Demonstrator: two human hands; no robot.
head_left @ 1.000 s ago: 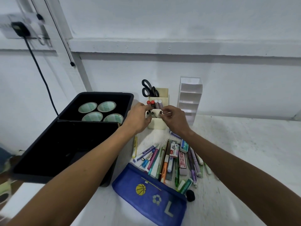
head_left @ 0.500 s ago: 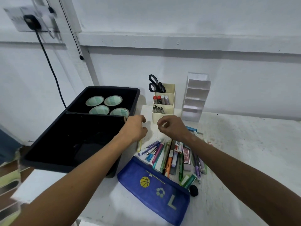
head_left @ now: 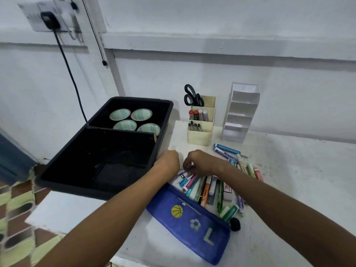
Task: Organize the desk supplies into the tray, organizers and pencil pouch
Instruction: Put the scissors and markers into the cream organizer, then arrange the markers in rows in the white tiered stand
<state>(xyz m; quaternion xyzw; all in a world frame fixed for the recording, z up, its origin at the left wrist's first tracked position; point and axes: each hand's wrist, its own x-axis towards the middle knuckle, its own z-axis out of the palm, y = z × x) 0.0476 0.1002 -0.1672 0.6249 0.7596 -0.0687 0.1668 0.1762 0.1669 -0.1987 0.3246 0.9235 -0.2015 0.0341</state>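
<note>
Fingers (head_left: 185, 165) of right hand (head_left: 200, 162) curled onto pen pile (head_left: 212, 187), grip unclear; left hand (head_left: 169, 160) curled, contents hidden. Black tray (head_left: 57, 178) holds four tape rolls (head_left: 134, 120); cream organizer (head_left: 200, 135) holds scissors (head_left: 191, 97), markers; blue pouch (head_left: 192, 222) at near surface edge.

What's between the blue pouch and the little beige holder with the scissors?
In the head view, both hands, left hand and right hand, reach into the pile of pens lying between the blue pouch and beige holder.
</note>
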